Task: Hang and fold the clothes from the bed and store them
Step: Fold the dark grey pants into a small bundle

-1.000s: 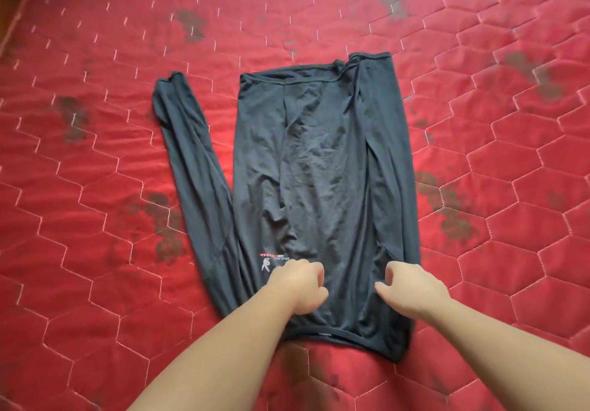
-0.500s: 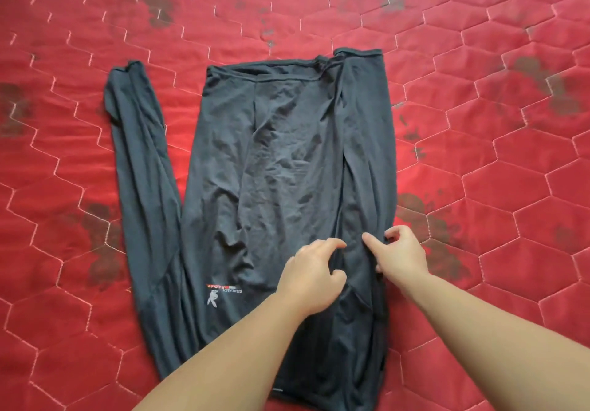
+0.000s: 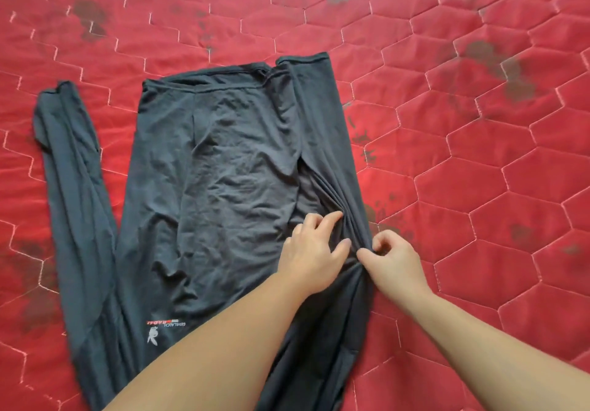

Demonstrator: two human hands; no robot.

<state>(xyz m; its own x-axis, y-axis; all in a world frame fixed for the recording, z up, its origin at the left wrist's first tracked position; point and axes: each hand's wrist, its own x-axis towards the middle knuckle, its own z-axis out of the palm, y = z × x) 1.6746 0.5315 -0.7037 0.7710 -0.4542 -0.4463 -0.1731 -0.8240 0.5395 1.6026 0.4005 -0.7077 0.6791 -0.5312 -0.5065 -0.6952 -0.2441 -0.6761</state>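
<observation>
I see my right hand [image 3: 394,259] pinching the shirt's [image 3: 223,187] right edge; left hand [image 3: 314,249] pressing, fingers spread. Red bedspread [image 3: 479,171] lies open all round. Logo [image 3: 166,322] unreadable.

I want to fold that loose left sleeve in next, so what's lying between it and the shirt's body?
In the head view, only a narrow strip of bare red quilted bedspread separates the sleeve from the shirt body.

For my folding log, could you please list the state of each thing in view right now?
Dark shirt: spread flat on the bed, wrinkled, right sleeve folded in over the body.
Left sleeve: stretched out, unfolded.
Left hand: fingers resting on the shirt fabric.
Right hand: pinching the folded sleeve's fabric.
Red quilted cover: flat, dark stains.
</observation>
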